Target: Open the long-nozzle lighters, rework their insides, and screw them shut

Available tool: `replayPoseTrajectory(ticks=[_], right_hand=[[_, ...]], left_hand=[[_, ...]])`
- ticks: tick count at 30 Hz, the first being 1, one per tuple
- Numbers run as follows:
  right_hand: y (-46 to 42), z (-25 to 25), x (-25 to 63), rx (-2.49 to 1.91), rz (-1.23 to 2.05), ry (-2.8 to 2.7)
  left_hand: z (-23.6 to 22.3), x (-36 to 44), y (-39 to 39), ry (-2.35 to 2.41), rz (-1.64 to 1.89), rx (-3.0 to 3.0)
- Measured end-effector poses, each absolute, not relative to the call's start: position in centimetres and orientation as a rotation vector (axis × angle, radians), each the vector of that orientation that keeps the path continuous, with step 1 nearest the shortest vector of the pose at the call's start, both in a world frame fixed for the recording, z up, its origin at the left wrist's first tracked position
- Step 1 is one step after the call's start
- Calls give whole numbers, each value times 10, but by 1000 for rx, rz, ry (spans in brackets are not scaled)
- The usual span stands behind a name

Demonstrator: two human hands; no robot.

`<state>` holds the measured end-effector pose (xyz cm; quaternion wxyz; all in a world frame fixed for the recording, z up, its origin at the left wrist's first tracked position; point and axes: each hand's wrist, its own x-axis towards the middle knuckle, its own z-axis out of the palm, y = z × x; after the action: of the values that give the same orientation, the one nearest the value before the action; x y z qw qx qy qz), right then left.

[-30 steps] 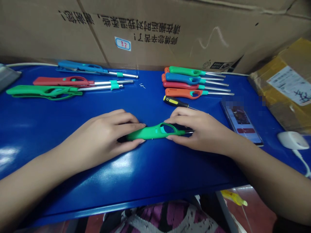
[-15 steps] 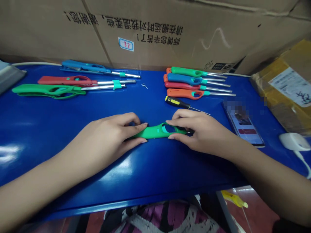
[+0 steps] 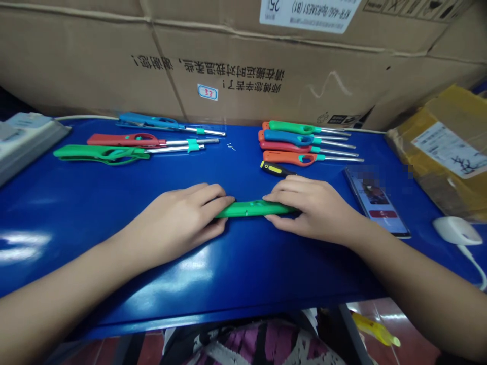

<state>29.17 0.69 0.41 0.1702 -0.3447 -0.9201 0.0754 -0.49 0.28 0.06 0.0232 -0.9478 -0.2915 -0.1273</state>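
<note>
Both hands grip a green long-necked lighter (image 3: 247, 209), held sideways low over the blue table with its narrow edge turned up. My left hand (image 3: 186, 213) pinches the handle's left end between thumb and fingers. Around the trigger end on the right, my right hand (image 3: 310, 205) is closed; its fingers hide the lighter's metal tube. Just beyond the right hand lies a black and yellow screwdriver (image 3: 277, 169), its shaft covered by the hand.
Back right lie several lighters, an orange one (image 3: 291, 157) nearest. More lighters, including a green one (image 3: 99, 152), lie back left. A phone (image 3: 376, 203), white charger (image 3: 456, 230) and taped parcel (image 3: 452, 152) stand right. A large cardboard box (image 3: 114, 86) walls the back.
The green lighter has rolled in my hands, so its seam edge shows and the trigger opening is mostly turned away. The head view has tilted up slightly.
</note>
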Motion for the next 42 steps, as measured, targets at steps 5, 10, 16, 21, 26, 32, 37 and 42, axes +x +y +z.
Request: replayPoseTrajectory(ticks=[5,10,16,21,26,32,37,42], right_hand=[[7,5,291,-893,268,-2587],[4,4,287,-893,293,-2551],[2,3,285,-875,349,-2542],[0,5,283,-890,344,-2560],[0,8,284,-932,491,-2492],[7,8,294,-997,440,-2454],[5,8,295,-999,369,-2443],[6,11,293,-993,379,-2467]], left_hand=[[4,-5,5,-974,-411,-3034],[3,-1,3,-1003,-446,-3109],[-1,2,2,-969,-508,-3161],[-2,4,0,-925,-555,-3197],[0,5,1,-908,-539,-3134],[6,-6,8,-917,-527,-3040],[9,-11,10,-874,-560,-3032],[11,-2,6,-1404,-681,-3348]])
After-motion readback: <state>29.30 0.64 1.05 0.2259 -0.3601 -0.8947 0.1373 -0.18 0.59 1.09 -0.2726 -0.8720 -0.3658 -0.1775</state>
